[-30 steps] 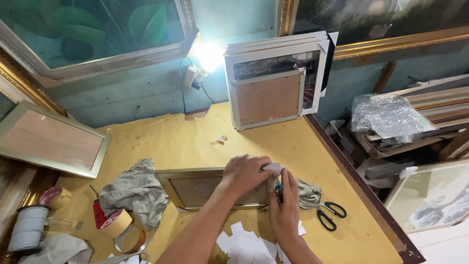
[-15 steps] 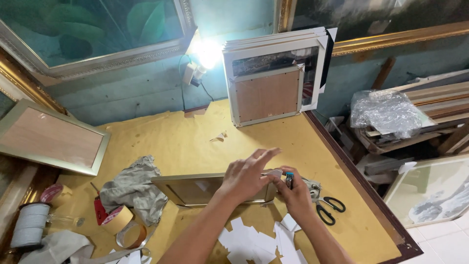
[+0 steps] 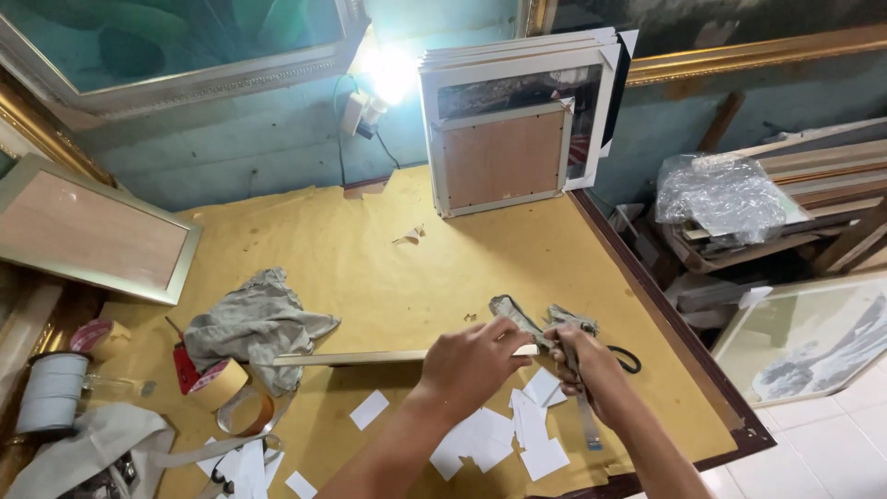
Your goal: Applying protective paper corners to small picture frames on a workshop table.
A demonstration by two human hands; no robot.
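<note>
On the yellow paper-covered table point(image 3: 370, 249), a slim picture frame point(image 3: 370, 357) stands on edge, seen almost side-on as a thin pale strip running from the grey rag point(image 3: 254, 323) on the left to the hands on the right. Against the back wall leans a stack of white frames point(image 3: 517, 129) with a brown-backed one in front, and a larger wood-backed frame point(image 3: 88, 231) rests at the table's left edge. The left hand point(image 3: 476, 360) is curled over the right end of the slim frame, fingers closed on its top edge. Just beside it, the right hand point(image 3: 587, 365) is clenched around a grey metal tool point(image 3: 577, 379), whose long flat part points down toward the table's near edge; its head meets the frame's end. Black scissors point(image 3: 628, 359) lie just behind the right hand. White paper scraps point(image 3: 517, 430) are scattered beneath both hands. A roll of tan tape point(image 3: 220, 383) sits near the rag, with a white spool point(image 3: 53, 393) farther left.
</note>
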